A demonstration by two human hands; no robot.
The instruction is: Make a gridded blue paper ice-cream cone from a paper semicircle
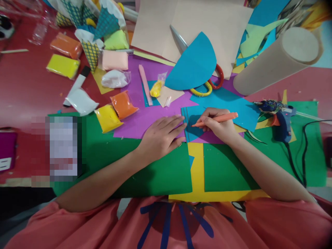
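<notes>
My right hand (218, 126) grips an orange marker (226, 117), its tip low over a small blue sheet (195, 128). Dark straight lines run down the sheet near its left edge. Flat on a purple sheet (133, 119) lies my left hand (164, 135), fingers stretched out, fingertips at the left edge of the blue sheet. Beyond both hands, a blue half-round piece (195, 64) covers the middle of a pair of scissors (202, 90) with one yellow and one red handle loop.
Bagged clay (124, 105), a pink pen (145, 84) and patterned cones (90, 50) lie to the left and back. At right are a rolled beige sheet (269, 64) and a glue gun (284, 124) with its cord. Green sheets (155, 173) cover the front.
</notes>
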